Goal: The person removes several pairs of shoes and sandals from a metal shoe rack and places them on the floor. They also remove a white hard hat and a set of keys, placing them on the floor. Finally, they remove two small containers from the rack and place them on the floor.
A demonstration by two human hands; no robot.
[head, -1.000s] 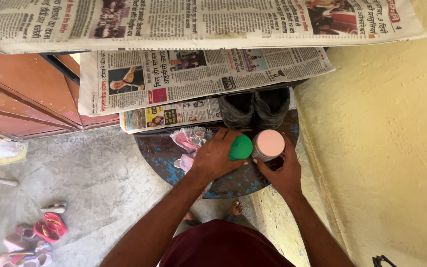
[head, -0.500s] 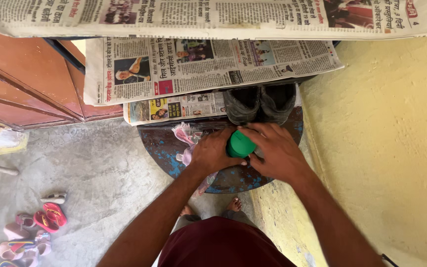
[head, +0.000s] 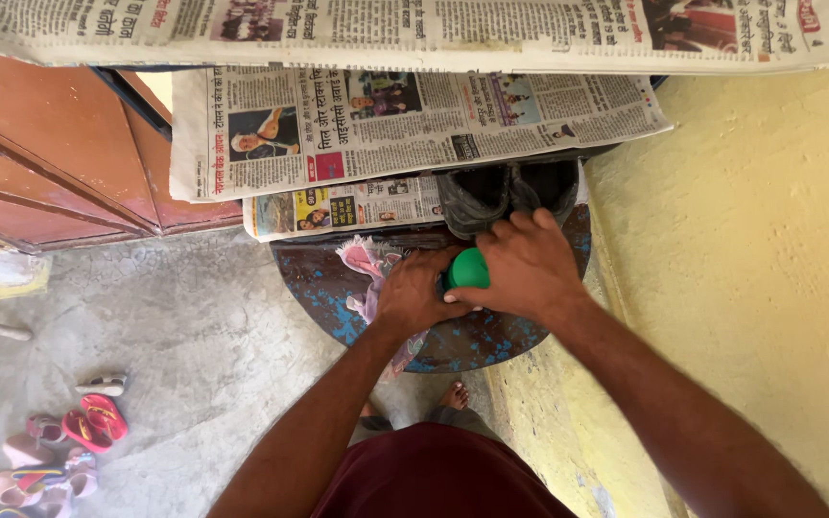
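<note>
Both hands on green-capped container (head: 469,270) near rusty round shelf's (head: 338,307) far edge: left hand (head: 414,295) wrapping it, right hand (head: 522,264) closed over cap. Next: probably twisting, firmly.

Green lid (head: 470,270) half covered (both hands), pink-lidded jar hidden

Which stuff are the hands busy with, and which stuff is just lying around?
In use:
- green lid
- left hand
- right hand

Lying about:
- dark shoes
- pink cloth
- sandals on the floor
- newspapers
</note>
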